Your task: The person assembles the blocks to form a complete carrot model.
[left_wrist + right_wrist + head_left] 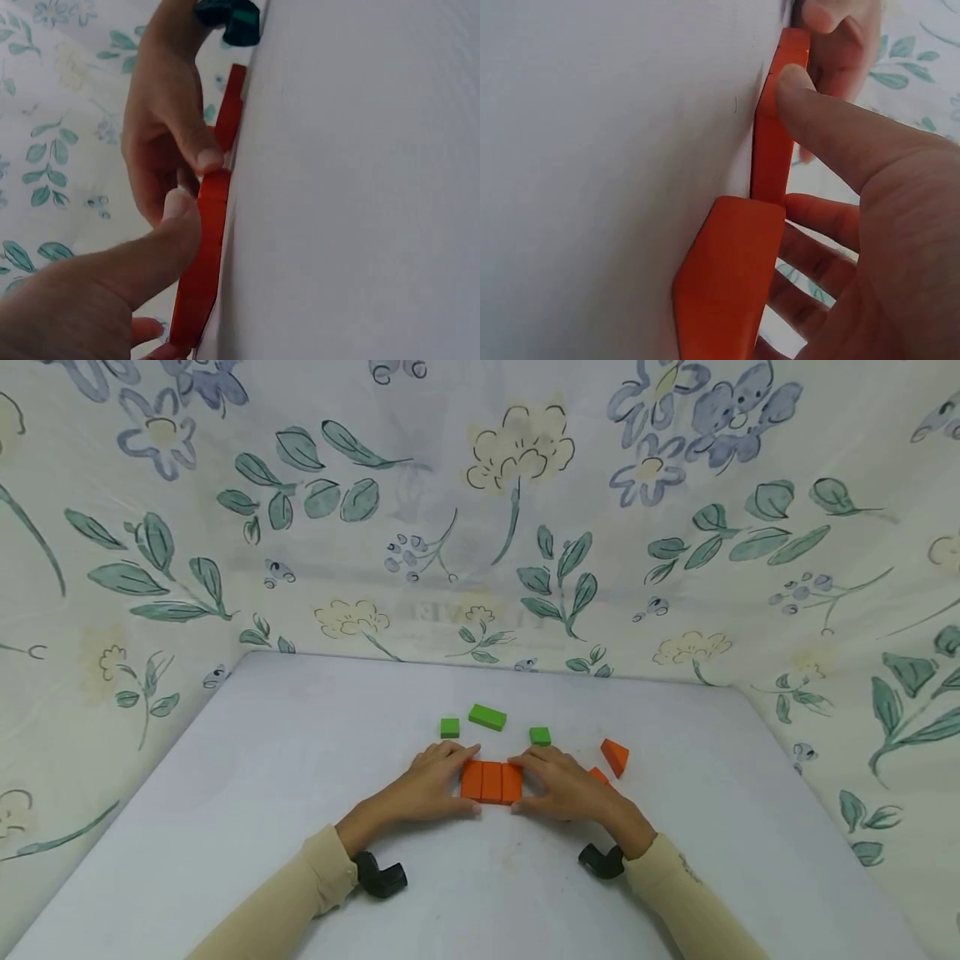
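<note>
Left hand (pixel 429 783), right hand (pixel 566 783): row of three orange blocks (pixel 491 782) pinched at opposite ends; long axis laid left to right, neither hand nearer.

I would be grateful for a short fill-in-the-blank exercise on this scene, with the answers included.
1. The row of blocks between the left hand and the right hand is coloured ____.
2. The three far blocks, nearest the patterned cloth, are coloured ____.
3. The rightmost loose block lies nearest the ____ hand.
Missing words: orange; green; right.
</note>
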The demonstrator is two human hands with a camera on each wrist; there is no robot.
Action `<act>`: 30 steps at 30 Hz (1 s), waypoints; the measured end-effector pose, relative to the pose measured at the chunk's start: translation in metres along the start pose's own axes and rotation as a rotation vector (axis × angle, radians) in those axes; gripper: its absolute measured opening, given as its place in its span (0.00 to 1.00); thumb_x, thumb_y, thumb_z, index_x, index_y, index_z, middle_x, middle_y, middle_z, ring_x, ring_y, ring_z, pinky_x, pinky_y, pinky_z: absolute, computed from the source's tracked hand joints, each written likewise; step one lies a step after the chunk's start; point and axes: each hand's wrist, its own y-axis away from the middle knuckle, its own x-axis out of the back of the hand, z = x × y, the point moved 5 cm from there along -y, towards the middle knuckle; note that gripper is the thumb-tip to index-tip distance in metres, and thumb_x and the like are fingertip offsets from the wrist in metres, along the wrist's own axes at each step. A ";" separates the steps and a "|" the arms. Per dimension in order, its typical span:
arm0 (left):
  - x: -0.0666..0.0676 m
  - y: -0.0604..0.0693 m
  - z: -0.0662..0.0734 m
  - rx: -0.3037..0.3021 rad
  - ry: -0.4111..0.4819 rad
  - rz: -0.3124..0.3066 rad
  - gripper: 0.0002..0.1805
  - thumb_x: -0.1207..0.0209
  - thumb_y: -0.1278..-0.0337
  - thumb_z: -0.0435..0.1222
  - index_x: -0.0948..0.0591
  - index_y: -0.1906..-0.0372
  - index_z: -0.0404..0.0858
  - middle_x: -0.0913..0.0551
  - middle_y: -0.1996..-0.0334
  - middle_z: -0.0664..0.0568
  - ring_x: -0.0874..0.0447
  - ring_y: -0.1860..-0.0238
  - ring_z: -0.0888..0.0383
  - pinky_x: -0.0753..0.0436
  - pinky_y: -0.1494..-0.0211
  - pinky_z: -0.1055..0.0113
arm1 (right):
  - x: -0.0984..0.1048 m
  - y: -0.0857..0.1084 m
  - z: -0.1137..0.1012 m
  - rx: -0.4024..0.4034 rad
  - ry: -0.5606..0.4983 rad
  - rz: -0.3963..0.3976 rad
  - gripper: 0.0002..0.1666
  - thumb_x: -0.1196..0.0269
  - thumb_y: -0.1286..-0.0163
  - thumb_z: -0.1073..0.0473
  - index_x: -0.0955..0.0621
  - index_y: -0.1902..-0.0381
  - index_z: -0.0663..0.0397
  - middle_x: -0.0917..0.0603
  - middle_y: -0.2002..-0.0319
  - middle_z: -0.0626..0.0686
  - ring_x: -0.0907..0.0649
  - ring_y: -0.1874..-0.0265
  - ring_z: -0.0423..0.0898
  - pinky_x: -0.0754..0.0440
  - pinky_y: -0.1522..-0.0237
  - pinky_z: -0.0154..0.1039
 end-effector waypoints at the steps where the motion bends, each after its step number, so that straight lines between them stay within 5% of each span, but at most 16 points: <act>1: 0.001 0.002 -0.003 0.015 0.019 -0.013 0.49 0.29 0.50 0.56 0.35 0.24 0.48 0.30 0.37 0.53 0.33 0.35 0.53 0.31 0.32 0.50 | -0.001 0.000 0.000 -0.001 -0.010 -0.010 0.41 0.28 0.38 0.44 0.27 0.31 0.52 0.22 0.39 0.53 0.24 0.40 0.51 0.24 0.37 0.54; 8: 0.003 0.010 -0.018 0.018 0.145 -0.039 0.41 0.30 0.47 0.49 0.31 0.28 0.45 0.28 0.39 0.54 0.30 0.36 0.56 0.28 0.30 0.51 | 0.010 0.006 0.010 -0.066 -0.107 -0.008 0.42 0.29 0.36 0.45 0.30 0.28 0.52 0.25 0.32 0.52 0.28 0.32 0.53 0.25 0.34 0.53; 12: 0.006 0.013 -0.021 0.018 0.186 -0.020 0.37 0.29 0.47 0.47 0.28 0.32 0.44 0.27 0.37 0.53 0.29 0.35 0.55 0.29 0.29 0.51 | 0.025 0.018 0.013 -0.100 -0.165 0.048 0.33 0.31 0.33 0.49 0.24 0.35 0.56 0.19 0.42 0.53 0.21 0.42 0.52 0.18 0.44 0.49; 18: 0.011 0.012 -0.022 0.026 0.179 -0.022 0.37 0.30 0.46 0.51 0.28 0.33 0.46 0.28 0.35 0.54 0.29 0.33 0.56 0.30 0.28 0.52 | 0.038 0.048 0.014 -0.147 -0.119 0.108 0.22 0.31 0.34 0.58 0.19 0.45 0.62 0.15 0.56 0.55 0.19 0.60 0.46 0.17 0.60 0.35; 30: 0.014 0.008 -0.018 -0.009 0.162 -0.030 0.34 0.30 0.45 0.49 0.26 0.34 0.45 0.27 0.36 0.54 0.28 0.35 0.57 0.29 0.28 0.54 | 0.024 0.076 0.018 -0.232 -0.088 0.124 0.17 0.29 0.38 0.63 0.17 0.51 0.62 0.16 0.61 0.50 0.21 0.64 0.41 0.18 0.61 0.32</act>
